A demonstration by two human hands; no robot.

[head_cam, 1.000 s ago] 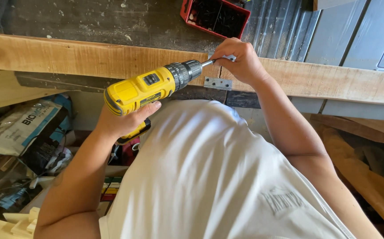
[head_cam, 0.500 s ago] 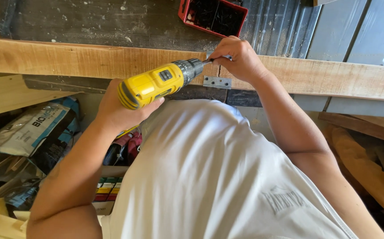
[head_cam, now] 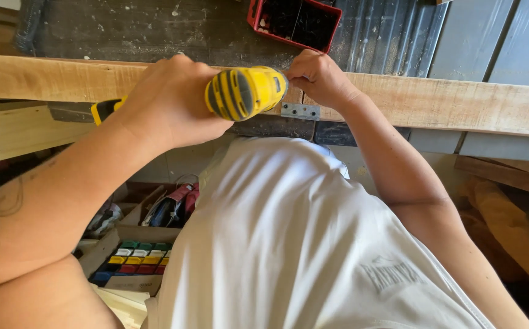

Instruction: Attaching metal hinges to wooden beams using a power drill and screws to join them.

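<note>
Fingers of the right hand (head_cam: 318, 78) pinched at the drill's nose on the wooden beam (head_cam: 459, 103), above the metal bracket (head_cam: 300, 111). Left hand (head_cam: 167, 100) gripped the yellow drill (head_cam: 243, 92) tight. Risk: bit slipping sideways into those fingertips, or skating off the beam edge.

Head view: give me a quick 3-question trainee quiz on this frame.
1. True or false: the left hand grips the yellow drill.
2. What does the right hand rest on? A) the wooden beam B) the red bin C) the box of coloured bits
3. Fill in: the small metal ___ sits on the beam's near face, below the right hand.

Key: 1 true; 2 A; 3 bracket.
</note>
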